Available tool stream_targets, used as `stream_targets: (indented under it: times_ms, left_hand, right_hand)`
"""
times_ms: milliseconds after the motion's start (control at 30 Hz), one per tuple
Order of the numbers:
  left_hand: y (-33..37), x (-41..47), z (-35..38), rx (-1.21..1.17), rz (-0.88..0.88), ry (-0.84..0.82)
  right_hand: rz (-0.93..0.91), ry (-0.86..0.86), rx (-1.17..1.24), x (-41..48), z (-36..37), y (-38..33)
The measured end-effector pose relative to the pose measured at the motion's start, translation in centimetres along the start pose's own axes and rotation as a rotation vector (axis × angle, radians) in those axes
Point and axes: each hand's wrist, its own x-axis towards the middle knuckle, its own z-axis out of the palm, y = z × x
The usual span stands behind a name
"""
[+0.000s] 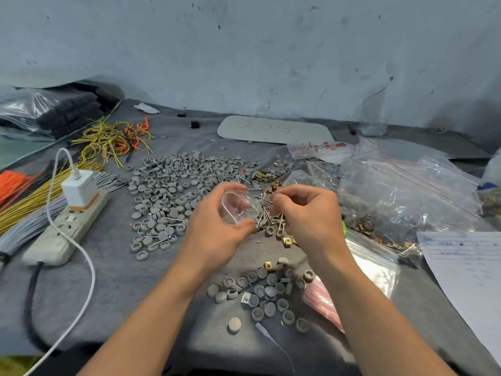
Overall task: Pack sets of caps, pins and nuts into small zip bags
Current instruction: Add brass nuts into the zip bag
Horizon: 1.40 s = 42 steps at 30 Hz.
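My left hand (pixel 217 226) holds a small clear zip bag (pixel 235 204) with its mouth held open, above the grey table cloth. My right hand (pixel 306 213) is just right of the bag, its fingers curled and pinched together near the bag's mouth; what it pinches is too small to tell. Silver pins (pixel 267 215) lie in a heap between and under the hands. A wide spread of grey caps (pixel 173 185) covers the cloth to the left, and a smaller group of caps (pixel 265 291) lies near me. Brass nuts (pixel 267 176) sit behind the hands.
A power strip (pixel 67 226) with a white charger (pixel 80 188) and cable lies at left, beside bundles of yellow, grey and orange wires (pixel 27 202). Large clear bags (pixel 406 191) of parts pile up at right. A paper sheet (pixel 466 267) and flat zip bags (pixel 371 261) lie front right.
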Motion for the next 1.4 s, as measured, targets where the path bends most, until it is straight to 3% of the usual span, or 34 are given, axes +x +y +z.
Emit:
stream_targets:
  times_ms: [100, 167, 467, 600, 733, 800, 900, 1400]
  left_hand:
    - [-0.1, 0.3, -0.5, -0.138, -0.074, 0.055]
    - [-0.2, 0.5, -0.7, -0.243, -0.118, 0.084]
    - [0.0, 0.8, -1.1, -0.335, -0.143, 0.135]
    - [0.1, 0.7, -1.0, -0.331, -0.135, 0.111]
    - [-0.1, 0.7, -0.9, -0.308, -0.123, 0.091]
    - [-0.2, 0.7, -0.7, -0.276, -0.114, 0.081]
    - [-0.2, 0.5, -0.4, -0.173, -0.071, 0.055]
    - [-0.6, 0.2, 0.4, 0.01, 0.031, -0.01]
  right_hand:
    - [0.01, -0.295, -0.574, -0.2, -0.5, 0.7]
    - [0.024, -0.467, -0.813, -0.9, 0.1, 1.2]
    - [-0.022, -0.602, -0.896, -1.6, 0.1, 1.1]
    - [-0.011, -0.531, -0.769, -1.6, 0.1, 1.4]
    - [0.114, -0.344, -0.148, -1.0, -0.4, 0.6]
    - [0.178, -0.33, 0.148, -0.8, -0.8, 0.1]
    - [0.211, -0.336, 0.355, -0.8, -1.0, -0.1]
    - [0.064, -0.31, 0.378, -0.8, -0.7, -0.1]
